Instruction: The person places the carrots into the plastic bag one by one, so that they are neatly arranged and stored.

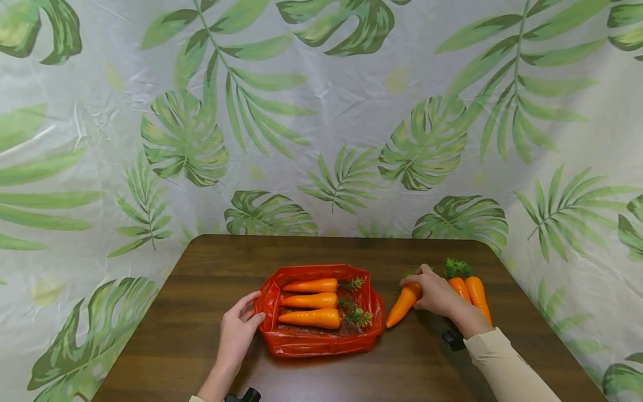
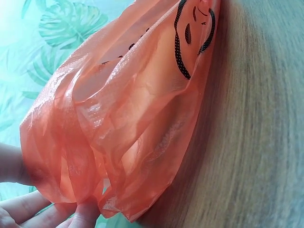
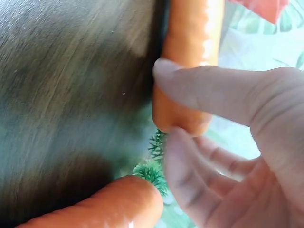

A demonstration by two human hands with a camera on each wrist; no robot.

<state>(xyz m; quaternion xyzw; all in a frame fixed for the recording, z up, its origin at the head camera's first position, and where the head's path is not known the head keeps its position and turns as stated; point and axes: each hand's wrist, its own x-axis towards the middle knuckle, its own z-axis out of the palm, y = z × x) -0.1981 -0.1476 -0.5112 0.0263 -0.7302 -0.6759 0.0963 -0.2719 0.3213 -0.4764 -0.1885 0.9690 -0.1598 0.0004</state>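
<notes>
A red plastic bag (image 1: pixel 321 345) lies open on the table, with three orange carrots (image 1: pixel 310 319) side by side in it, their green tops to the right. At the bag's left rim, my left hand (image 1: pixel 237 330) pinches the plastic between thumb and fingers. In the left wrist view the bag (image 2: pixel 118 118) is thin and see-through, with black printed lines. My right hand (image 1: pixel 438 294) holds another carrot (image 1: pixel 403 306) by its thick end, just right of the bag, its tip pointing down-left. The right wrist view shows the thumb lying across this carrot (image 3: pixel 190 42).
Two more carrots (image 1: pixel 477 293) lie right of my right hand, partly hidden behind it, green leaves (image 1: pixel 457 267) pointing to the back. The dark wooden table (image 1: pixel 201 279) ends at a leaf-patterned curtain (image 1: pixel 341 139). Black wrist devices (image 1: pixel 454 340) sit under both wrists.
</notes>
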